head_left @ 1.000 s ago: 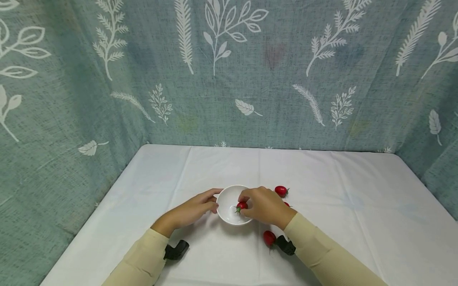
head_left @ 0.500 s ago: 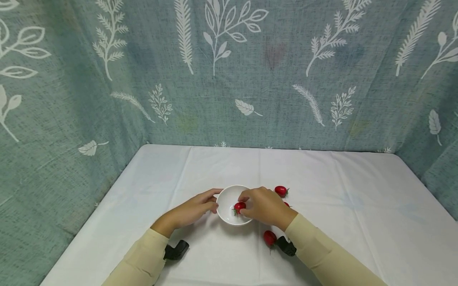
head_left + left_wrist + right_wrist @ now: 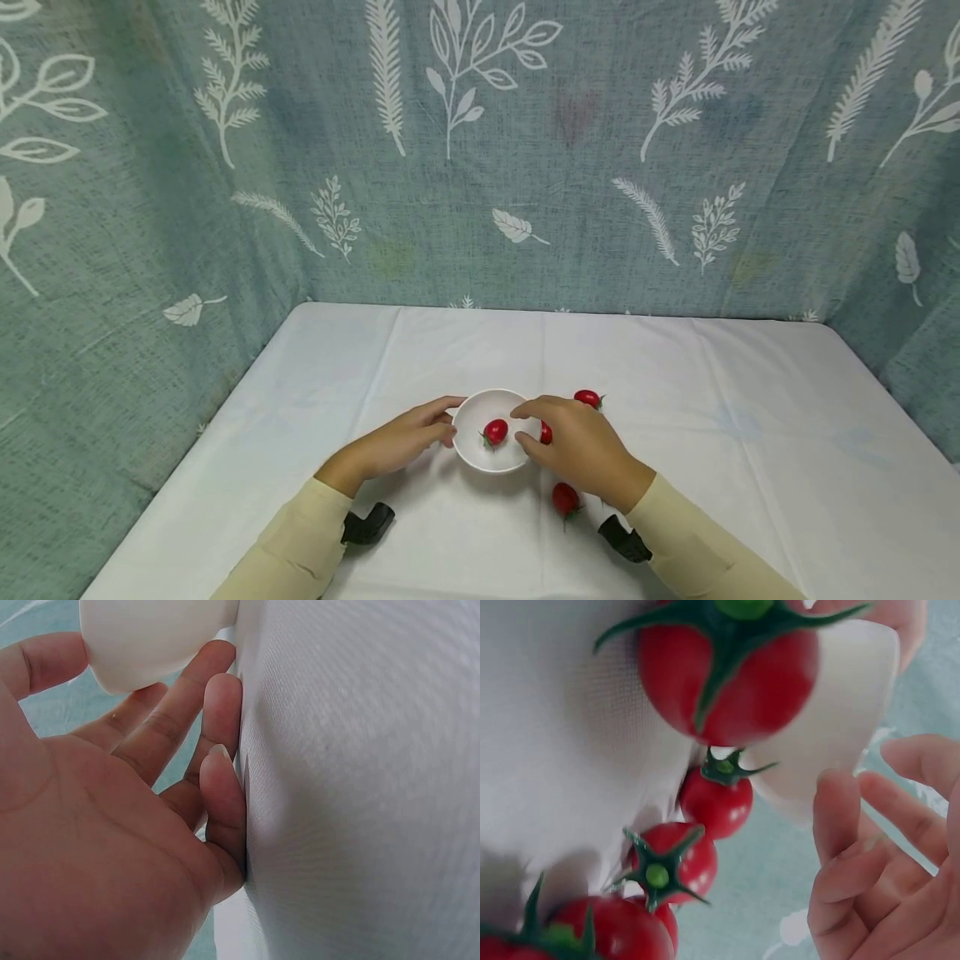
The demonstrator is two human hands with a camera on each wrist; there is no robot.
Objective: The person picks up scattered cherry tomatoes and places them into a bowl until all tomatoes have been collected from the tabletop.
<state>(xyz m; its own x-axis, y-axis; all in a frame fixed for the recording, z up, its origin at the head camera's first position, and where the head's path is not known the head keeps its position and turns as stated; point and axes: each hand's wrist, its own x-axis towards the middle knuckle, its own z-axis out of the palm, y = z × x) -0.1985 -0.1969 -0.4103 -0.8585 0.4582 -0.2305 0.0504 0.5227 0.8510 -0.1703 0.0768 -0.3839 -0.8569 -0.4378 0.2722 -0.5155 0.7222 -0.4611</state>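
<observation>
A small white bowl [image 3: 472,457] sits on the table with one red cherry tomato [image 3: 495,432] inside, its green stem pointing toward the near left. My left hand [image 3: 401,437] rests against the bowl's left side, thumb and fingers spread and touching its outer wall, as the left wrist view also shows. Over the bowl's right rim, my right hand [image 3: 581,442] has thumb and index finger parted with nothing between them. Beneath that hand another cherry tomato [image 3: 546,432] shows in part. In the right wrist view, a large tomato [image 3: 727,682] looms close to the camera.
One cherry tomato [image 3: 588,398] lies beyond the right hand and another [image 3: 566,500] on the near side. More tomatoes line up in the right wrist view. A white cloth [image 3: 420,533] covers the table; a green leaf-patterned curtain [image 3: 480,233] hangs behind.
My right hand has let go of the cherry tomato in the bowl and drawn back to the right, its fingers parting. The left hand and bowl stay nearly in place.
</observation>
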